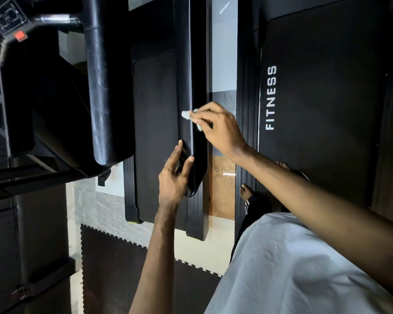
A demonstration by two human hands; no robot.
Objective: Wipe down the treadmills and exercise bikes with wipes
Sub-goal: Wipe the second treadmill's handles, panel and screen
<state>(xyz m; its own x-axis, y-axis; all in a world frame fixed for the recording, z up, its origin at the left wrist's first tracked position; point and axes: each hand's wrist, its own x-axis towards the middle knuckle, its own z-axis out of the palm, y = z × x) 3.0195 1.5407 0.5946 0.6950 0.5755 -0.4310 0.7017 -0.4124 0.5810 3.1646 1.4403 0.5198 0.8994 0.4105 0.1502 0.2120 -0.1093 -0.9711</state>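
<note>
Overhead, from the head camera, we looked down on two black treadmills standing side by side. The right hand (220,130) pinched a small white wipe (186,115) between thumb and fingertips and pressed it against the slim black handrail (187,75) of the left treadmill (154,132), a little above that rail's rounded end. The left hand (175,175) held the rail's end just below the wipe, thumb on one side and curled fingers on the other, so we read it as a light grip. The two hands were near each other but apart.

We saw a thicker black handrail (102,87) to the left, with a red tab (21,35) on the console above it. The right treadmill (327,109) bore the word FITNESS along its belt's edge, and a bare foot (245,192) rested on its side rail. A pale shirt (293,268) filled the lower right corner, and a dark puzzle-edged mat (114,268) lay on the floor behind the left treadmill.
</note>
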